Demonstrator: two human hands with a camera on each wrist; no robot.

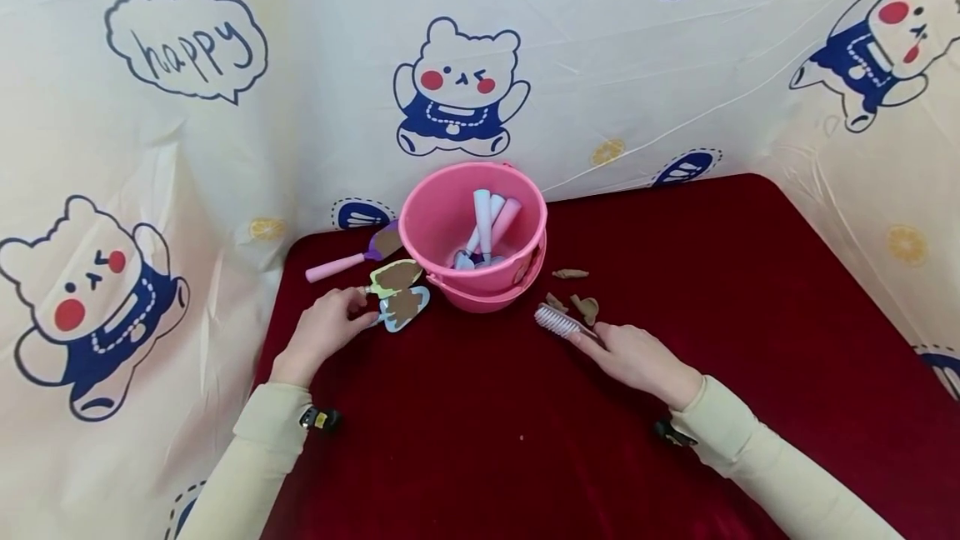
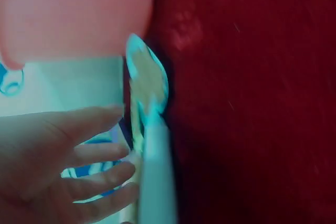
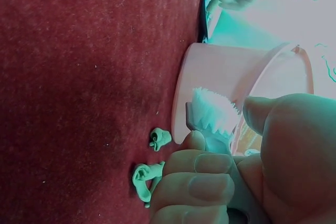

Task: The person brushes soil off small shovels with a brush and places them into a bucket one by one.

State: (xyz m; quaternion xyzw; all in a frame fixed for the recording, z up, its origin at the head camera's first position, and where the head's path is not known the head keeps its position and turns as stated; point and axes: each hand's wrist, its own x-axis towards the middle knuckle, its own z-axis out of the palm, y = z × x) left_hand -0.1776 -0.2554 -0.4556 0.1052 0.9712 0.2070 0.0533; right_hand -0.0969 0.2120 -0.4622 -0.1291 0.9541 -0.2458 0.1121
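My left hand (image 1: 326, 332) is beside a blue toy shovel (image 1: 405, 309) and a yellow-green toy shovel (image 1: 396, 276), both with brown material on their blades. Its fingers are spread and loosely bent, with fingertips right at the handles, and the thumb stands apart from them in the left wrist view. The blue shovel's pale handle (image 2: 157, 177) runs in front of those fingers. On the other side, my right hand (image 1: 637, 357) grips a brush (image 1: 557, 321) by its handle, its white bristles (image 3: 212, 109) pointing up toward the bucket in the right wrist view.
A pink bucket (image 1: 431, 219) stands at the back, holding several tools with blue and pink handles (image 1: 483, 219). Left of it lies a purple shovel with a pink handle (image 1: 335, 267). Curled brown pieces (image 1: 585, 307) lie on the red cloth (image 1: 480, 423) near the brush. A printed curtain (image 1: 337, 107) hangs behind.
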